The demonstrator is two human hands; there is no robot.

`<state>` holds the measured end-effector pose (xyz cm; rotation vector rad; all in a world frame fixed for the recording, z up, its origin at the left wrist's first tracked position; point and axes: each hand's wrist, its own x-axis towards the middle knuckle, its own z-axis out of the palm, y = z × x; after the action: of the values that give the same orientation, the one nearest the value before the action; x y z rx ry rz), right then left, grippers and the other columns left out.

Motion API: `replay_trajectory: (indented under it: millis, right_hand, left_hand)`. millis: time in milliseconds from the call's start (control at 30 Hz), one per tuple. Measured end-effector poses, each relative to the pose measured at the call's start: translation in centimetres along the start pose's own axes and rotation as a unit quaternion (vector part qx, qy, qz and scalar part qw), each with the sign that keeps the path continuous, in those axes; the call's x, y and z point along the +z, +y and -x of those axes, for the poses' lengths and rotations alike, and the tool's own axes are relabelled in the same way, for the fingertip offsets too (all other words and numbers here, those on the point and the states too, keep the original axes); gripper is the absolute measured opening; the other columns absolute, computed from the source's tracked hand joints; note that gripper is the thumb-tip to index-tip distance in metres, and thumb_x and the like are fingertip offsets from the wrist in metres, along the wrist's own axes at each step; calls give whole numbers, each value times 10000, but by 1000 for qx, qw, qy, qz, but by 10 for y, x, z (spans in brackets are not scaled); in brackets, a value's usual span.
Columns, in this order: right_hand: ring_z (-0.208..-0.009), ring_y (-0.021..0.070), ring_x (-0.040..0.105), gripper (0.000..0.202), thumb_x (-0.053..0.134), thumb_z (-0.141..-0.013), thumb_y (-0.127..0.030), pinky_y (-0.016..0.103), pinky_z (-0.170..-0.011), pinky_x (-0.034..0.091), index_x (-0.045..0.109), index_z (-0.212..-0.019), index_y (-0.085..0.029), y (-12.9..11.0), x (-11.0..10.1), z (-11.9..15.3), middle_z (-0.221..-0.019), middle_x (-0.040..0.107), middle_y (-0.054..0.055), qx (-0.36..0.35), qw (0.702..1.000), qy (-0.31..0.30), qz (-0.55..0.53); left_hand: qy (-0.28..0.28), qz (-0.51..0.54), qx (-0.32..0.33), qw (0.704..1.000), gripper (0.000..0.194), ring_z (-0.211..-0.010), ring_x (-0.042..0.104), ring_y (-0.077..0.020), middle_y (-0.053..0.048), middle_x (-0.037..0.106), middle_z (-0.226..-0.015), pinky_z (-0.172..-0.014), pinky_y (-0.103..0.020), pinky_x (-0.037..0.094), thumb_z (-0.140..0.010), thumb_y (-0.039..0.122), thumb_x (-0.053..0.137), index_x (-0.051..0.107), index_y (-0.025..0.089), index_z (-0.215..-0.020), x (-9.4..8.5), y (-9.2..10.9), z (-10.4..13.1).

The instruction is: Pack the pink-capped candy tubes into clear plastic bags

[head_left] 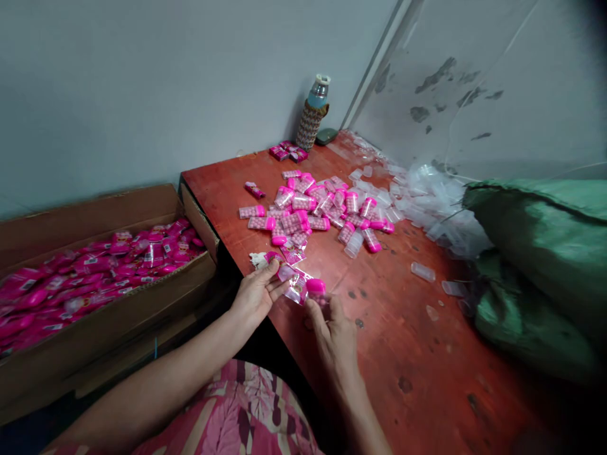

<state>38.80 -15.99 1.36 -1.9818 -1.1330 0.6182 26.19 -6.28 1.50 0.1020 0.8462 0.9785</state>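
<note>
On my head feed, far left: open cardboard box (127, 316), lower than the table, loaded with shiny pink packets (121, 256). Right of it, patterned pink cloth (237, 407) at the near edge, under the forearms. Left hand (256, 292) is at the near left edge of the red table (403, 309), pinching a printed sachet (298, 289) between thumb and fingers. White crumpled scrap (257, 260) just beyond that hand; farther out, one small pink packet (255, 189) alone. At the far edge, small pink boxes (288, 151) sit by a flask (310, 119) in a knitted sleeve, upright, with a dark green oval item (326, 136) to its right. Mid-table I have a heap of capped tubes (303, 202) filled with pink beads, lying at all angles. Right hand (336, 328) grasps a pink-capped tube (317, 287), cap toward the sachet, right at its right side; I can't tell whether the two touch. Fingers hide most of that tube's body. Right of the heap, a spread of clear tubes (424, 202), one loose tube (423, 272) nearer me. Far right, a bulky green sack (535, 253) on the table, clear tubes against its left side
</note>
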Motion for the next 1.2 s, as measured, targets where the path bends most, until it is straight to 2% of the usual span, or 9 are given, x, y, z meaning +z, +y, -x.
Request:
replay_trajectory:
  millis: [67, 133, 267, 433, 533, 633, 700, 1000, 1200]
  right_hand:
    - [-707, 240, 593, 278, 476, -830, -430, 301, -566, 404, 607, -909, -197, 14, -15, -6, -789, 653, 94, -38, 972, 50, 228]
    - [-859, 273, 576, 292, 421, -867, -393, 330, -644, 411, 601, -1000, -204, 26, -26, -8, -977, 637, 121, -85, 923, 60, 369]
    - [-940, 261, 548, 350, 421, -868, -408, 316, -692, 419, 538, -1142, -224, 35, -32, -5, -1086, 598, 103, -153, 896, 4, 416]
    - [-803, 253, 588, 312, 416, -864, -411, 305, -596, 414, 565, -1041, -201, 33, -31, -7, -906, 626, 98, -87, 944, -53, 313]
    - [-621, 202, 577, 299, 444, -838, -450, 274, -515, 408, 553, -919, -183, 24, -28, -4, -711, 624, 54, -5, 989, -94, 111]
    - [-494, 138, 520, 308, 441, -839, -461, 227, -431, 392, 493, -966, -186, 7, -18, 7, -652, 603, 9, 68, 984, -106, -128]
    - [-457, 113, 491, 299, 464, -832, -453, 206, -404, 381, 473, -972, -189, -4, -9, 14, -636, 590, -11, 90, 968, -99, -211]
    - [-438, 97, 483, 272, 524, -805, -434, 189, -386, 375, 499, -938, -197, -17, 11, 16, -600, 561, -36, 92, 960, -54, -259]
    - [-450, 96, 497, 276, 522, -811, -428, 191, -398, 387, 495, -954, -194, -18, 15, 15, -617, 571, -30, 85, 960, -64, -259]
  left_hand:
    - [6, -10, 2, 1000, 71, -648, 649, -142, -44, 670, -724, -648, -292, 558, -730, 112, 631, 622, 116, -801, 0, 2, -1]
    - [7, -15, 2, 1000, 65, -633, 645, -133, -35, 666, -709, -653, -298, 560, -728, 106, 630, 621, 115, -792, 0, 1, -2]
    - [5, -23, -13, 1000, 79, -649, 655, -157, -36, 664, -698, -623, -297, 561, -726, 115, 634, 615, 123, -803, 2, -6, -2]
    - [9, -15, -26, 1000, 95, -635, 656, -157, -27, 664, -691, -600, -287, 560, -725, 107, 634, 606, 136, -811, 4, -11, -1]
    - [15, -2, -38, 999, 91, -620, 653, -153, -22, 661, -685, -599, -294, 560, -726, 121, 637, 600, 142, -807, 5, -13, 0]
    - [15, 3, -54, 998, 71, -623, 655, -164, -32, 659, -680, -592, -294, 558, -735, 133, 630, 597, 140, -797, 8, -17, 1]
    - [10, 6, -56, 998, 64, -625, 655, -167, -35, 661, -680, -592, -292, 556, -736, 128, 627, 594, 139, -790, 9, -19, 2]
    - [-44, -22, -19, 999, 91, -621, 631, -129, -37, 650, -673, -621, -253, 540, -713, 159, 660, 602, 105, -758, 9, -22, 5]
    - [-53, -41, -3, 998, 118, -591, 623, -132, -36, 643, -642, -598, -250, 535, -697, 185, 678, 597, 103, -723, 6, -20, 2]
